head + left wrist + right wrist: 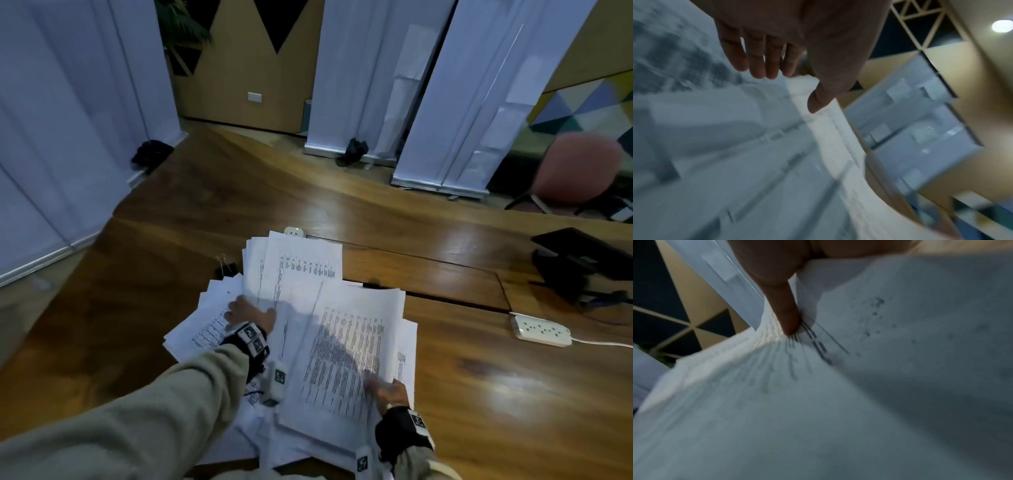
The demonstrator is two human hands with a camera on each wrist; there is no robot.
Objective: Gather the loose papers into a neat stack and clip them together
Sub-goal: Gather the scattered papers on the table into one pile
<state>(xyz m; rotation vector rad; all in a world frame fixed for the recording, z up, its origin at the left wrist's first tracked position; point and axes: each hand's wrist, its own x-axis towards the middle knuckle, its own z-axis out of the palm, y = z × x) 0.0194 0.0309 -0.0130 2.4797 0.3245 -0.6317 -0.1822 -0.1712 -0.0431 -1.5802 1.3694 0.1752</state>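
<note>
Loose printed papers (301, 270) lie fanned in an untidy heap on the wooden table (171, 274). My left hand (248, 313) rests flat on the heap's left part, and in the left wrist view its fingers (756, 65) are straight and spread over the sheets (715, 146). My right hand (388, 389) pinches the near right corner of a top sheaf (349, 342). In the right wrist view the thumb (789, 321) presses on top of the curved sheaf (777, 402), and the other fingers are hidden beneath. A black binder clip (226, 269) lies on the table just left of the heap.
A white power strip (541, 330) and its cord lie to the right. A black device (579, 263) stands at the far right edge. A white socket (294, 232) sits just behind the papers. White roll-up banners (455, 102) and a pink chair (575, 168) stand beyond the table.
</note>
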